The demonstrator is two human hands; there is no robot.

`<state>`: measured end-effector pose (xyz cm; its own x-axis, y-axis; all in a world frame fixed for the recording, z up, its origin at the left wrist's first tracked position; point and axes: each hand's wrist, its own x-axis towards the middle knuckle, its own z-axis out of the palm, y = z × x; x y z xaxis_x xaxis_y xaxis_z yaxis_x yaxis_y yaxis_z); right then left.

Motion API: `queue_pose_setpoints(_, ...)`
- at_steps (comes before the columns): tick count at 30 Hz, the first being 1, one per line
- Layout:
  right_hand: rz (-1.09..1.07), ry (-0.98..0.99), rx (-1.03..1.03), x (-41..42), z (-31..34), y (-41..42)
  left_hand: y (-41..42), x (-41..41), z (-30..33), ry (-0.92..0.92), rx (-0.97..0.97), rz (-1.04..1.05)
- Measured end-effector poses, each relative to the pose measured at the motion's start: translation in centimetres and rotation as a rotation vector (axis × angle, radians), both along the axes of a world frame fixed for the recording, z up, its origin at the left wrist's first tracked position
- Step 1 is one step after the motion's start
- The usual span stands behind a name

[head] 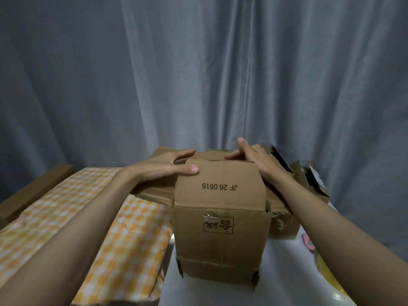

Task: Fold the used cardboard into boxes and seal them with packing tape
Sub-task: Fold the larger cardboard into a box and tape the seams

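Seen from the head camera, a small cardboard box (220, 228) stands upright on a white table (276, 272), close in front of the person. Both hands work at its top. The left hand (170, 167) holds the near flap (218, 182) down, thumb pressed on its corner and fingers reaching over the opening, probably to keep the flap folded shut. The right hand (251, 157) curls its fingers around the far flap. Flattened cardboard (284, 215) lies stacked just behind. No packing tape is visible.
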<state>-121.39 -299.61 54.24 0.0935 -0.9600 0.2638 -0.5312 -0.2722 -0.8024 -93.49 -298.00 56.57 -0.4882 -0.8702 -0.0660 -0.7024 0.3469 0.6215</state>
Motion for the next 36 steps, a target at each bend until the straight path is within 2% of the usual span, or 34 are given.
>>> queue_pose_setpoints(5, 0.050, -0.284, 0.050, 0.5, -0.2, -0.3, -0.8, -1.5, 0.0, -0.282, -0.022, 0.043)
queue_pose_setpoints(9, 0.033, -0.245, 0.053, 0.6, 0.0, -0.1, -1.2, -4.4, -0.4, -0.532, -0.070, 0.024)
queue_pose_setpoints(11, -0.022, -0.061, 0.027, 0.2, 0.3, 0.0, -1.1, -5.4, -1.3, -0.610, -0.123, 0.033)
queue_pose_setpoints(14, -0.263, 0.406, 0.049, -2.0, 0.8, -0.2, -1.1, -5.6, -2.3, -0.635, -0.180, 0.032)
queue_pose_setpoints(15, -0.339, 0.486, 0.126, -2.8, 1.0, -0.1, -1.1, -5.4, -2.4, -0.634, -0.187, 0.030)
queue_pose_setpoints(17, -0.422, 0.508, 0.246, -4.2, 1.6, 0.3, -1.1, -5.2, -2.4, -0.628, -0.190, 0.033)
queue_pose_setpoints(20, -0.368, 0.357, 0.209, -5.8, 3.6, 0.8, -1.1, -5.3, -2.6, -0.629, -0.199, 0.036)
queue_pose_setpoints(23, -0.116, -0.117, 0.272, -5.4, 6.2, 2.1, -1.1, -5.4, -2.7, -0.635, -0.214, 0.035)
queue_pose_setpoints(24, -0.036, -0.210, 0.269, -4.6, 6.7, 2.5, -1.0, -5.4, -2.6, -0.639, -0.217, 0.035)
queue_pose_setpoints(25, 0.013, -0.185, 0.241, -3.5, 6.8, 2.7, -1.0, -5.5, -2.4, -0.643, -0.214, 0.036)
queue_pose_setpoints(28, 0.080, 0.276, 0.113, 0.2, 4.4, 2.8, -1.0, -5.8, -2.1, -0.649, -0.215, 0.044)
queue_pose_setpoints(30, 0.091, 0.509, 0.104, 1.9, 1.6, 2.7, -0.9, -5.8, -2.2, -0.655, -0.211, 0.061)
queue_pose_setpoints(33, 0.069, 0.684, 0.079, 2.7, -1.7, 2.7, -0.5, -5.6, -2.0, -0.657, -0.217, 0.099)
queue_pose_setpoints(36, 0.065, 0.751, 0.066, 2.8, -2.3, 2.2, 0.3, -5.0, -1.1, -0.684, -0.327, 0.116)
